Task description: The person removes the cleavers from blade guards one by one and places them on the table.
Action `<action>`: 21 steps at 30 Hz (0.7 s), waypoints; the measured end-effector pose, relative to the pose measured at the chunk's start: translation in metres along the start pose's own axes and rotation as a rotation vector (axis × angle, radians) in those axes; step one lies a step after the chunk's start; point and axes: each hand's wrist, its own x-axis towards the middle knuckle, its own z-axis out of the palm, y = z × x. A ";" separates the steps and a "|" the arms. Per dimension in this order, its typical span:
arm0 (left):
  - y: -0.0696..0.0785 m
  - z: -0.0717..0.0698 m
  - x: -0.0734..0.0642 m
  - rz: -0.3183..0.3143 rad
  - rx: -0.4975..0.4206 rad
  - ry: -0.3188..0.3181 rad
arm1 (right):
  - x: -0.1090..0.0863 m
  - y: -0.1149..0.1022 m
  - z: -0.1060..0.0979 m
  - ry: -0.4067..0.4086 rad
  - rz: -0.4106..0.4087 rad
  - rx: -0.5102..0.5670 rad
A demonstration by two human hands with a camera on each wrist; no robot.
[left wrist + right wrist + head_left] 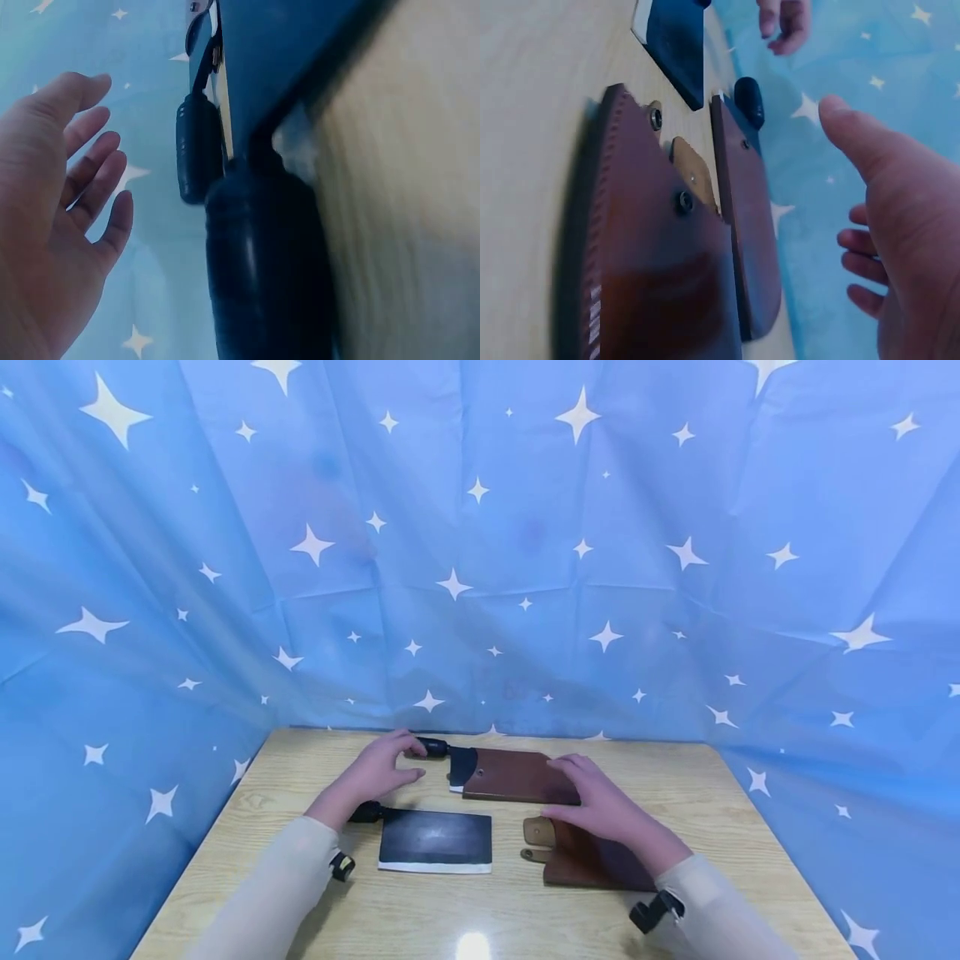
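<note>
Near the far edge lies a cleaver whose blade is inside a brown leather sheath; its black handle points left. Closer in lies a bare cleaver with a dark blade and bright edge, its handle partly behind my left wrist. My left hand hovers by the far handle, fingers loosely bent and holding nothing; the left wrist view shows it apart from both handles. My right hand is over the right side, fingers spread, holding nothing. Beneath it lies a second leather sheath with snap studs and a tan strap flap.
Everything lies on a light wood-grain table. A blue cloth with white stars hangs behind the table and along its sides. Both wrists carry small black cameras.
</note>
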 end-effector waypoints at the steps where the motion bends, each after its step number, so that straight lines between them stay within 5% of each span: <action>1: 0.001 0.002 0.006 0.000 0.006 0.002 | 0.007 0.000 0.002 -0.002 0.003 -0.009; 12: -0.010 0.027 0.058 0.040 0.165 -0.043 | 0.067 -0.006 0.032 -0.121 0.085 -0.101; 21: -0.012 0.038 0.074 0.010 0.146 -0.097 | 0.096 -0.010 0.055 -0.182 0.046 -0.154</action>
